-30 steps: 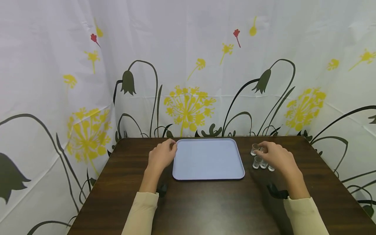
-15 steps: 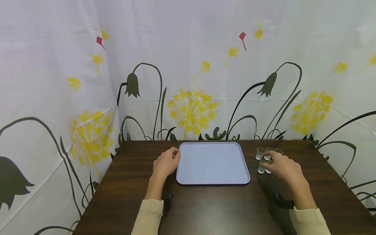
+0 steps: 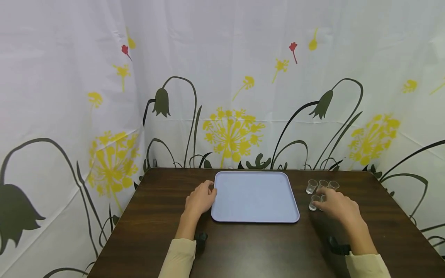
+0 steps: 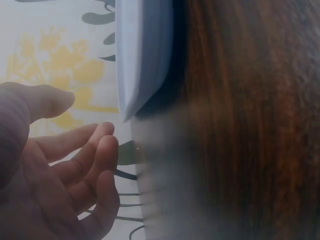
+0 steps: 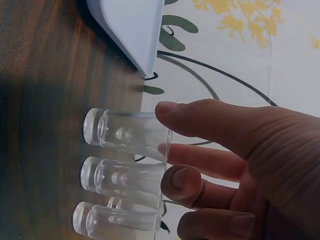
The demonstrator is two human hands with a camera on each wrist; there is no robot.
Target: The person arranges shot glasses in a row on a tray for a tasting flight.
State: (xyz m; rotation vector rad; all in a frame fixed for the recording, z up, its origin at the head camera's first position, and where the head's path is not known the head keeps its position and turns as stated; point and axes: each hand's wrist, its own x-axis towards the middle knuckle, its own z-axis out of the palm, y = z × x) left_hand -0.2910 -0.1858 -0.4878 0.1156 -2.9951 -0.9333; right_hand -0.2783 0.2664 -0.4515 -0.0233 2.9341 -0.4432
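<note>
Glasses (image 3: 311, 187) stand on the tabletop (image 3: 257, 247), right of the tray (image 3: 255, 197). The right hand (image 3: 340, 206) has its thumb by one rim; I cannot tell whether it pinches. The left hand (image 3: 200, 199), fingers loosely bent, is beside the tray.

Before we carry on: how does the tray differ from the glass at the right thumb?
The tray is opaque and pale blue; the glass is clear.
The tray is wide, shallow and rectangular; the glass is small, narrow and round.
The left hand is by the tray's edge, holding nothing; the right hand is at the glass's rim, its grip unclear.
Both rest on the dark table.
</note>
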